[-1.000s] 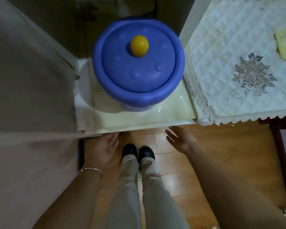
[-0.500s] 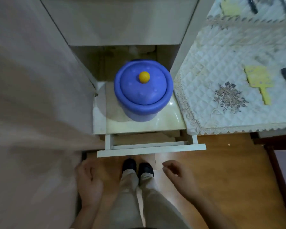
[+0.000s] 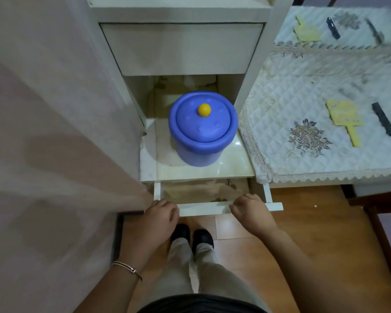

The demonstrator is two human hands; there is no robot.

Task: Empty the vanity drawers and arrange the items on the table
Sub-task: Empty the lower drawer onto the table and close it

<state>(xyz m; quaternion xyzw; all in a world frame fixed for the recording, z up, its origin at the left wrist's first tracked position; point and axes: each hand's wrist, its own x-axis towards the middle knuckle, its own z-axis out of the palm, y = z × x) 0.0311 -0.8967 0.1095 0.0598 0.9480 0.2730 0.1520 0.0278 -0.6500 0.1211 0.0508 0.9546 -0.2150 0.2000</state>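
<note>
Left hand and right hand grip the drawer front, fingers curled over it; it runs 9 to 3 o'clock, its inside toward 12.

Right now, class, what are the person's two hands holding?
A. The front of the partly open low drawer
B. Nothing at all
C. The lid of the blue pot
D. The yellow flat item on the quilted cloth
A: the left hand and the right hand each curl over one end of the front panel of the drawer, which stands partly open below the untouched blue pot.
</note>
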